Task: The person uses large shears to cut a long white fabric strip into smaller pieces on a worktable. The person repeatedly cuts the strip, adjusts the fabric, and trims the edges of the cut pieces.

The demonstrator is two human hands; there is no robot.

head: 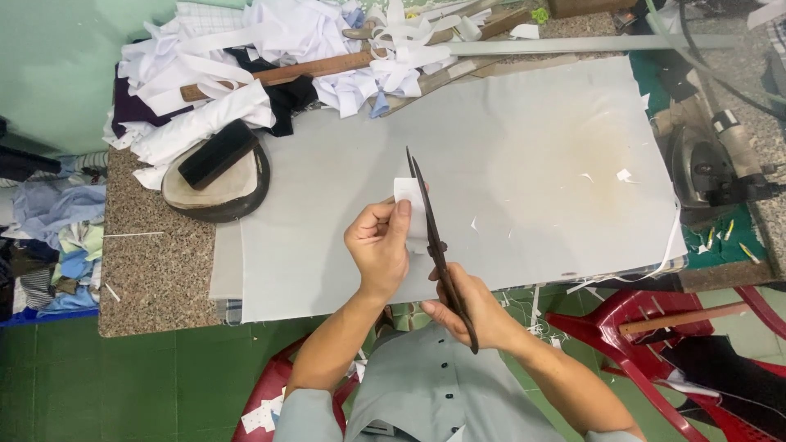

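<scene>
My left hand [378,245] pinches a small white fabric piece [409,205] and holds it upright above the table's front edge. My right hand [471,315] grips the handles of large dark scissors [431,237]. Their blades point away from me and lie against the right side of the white piece. Under both hands a wide pale grey cloth sheet [508,155] covers the speckled stone table [147,270].
White and dark fabric scraps [270,49] are heaped at the back left with a long wooden stick [278,74]. A round padded block [217,176] lies at the left. An electric cutting machine [704,155] stands at the right. Red plastic chairs [655,327] are below.
</scene>
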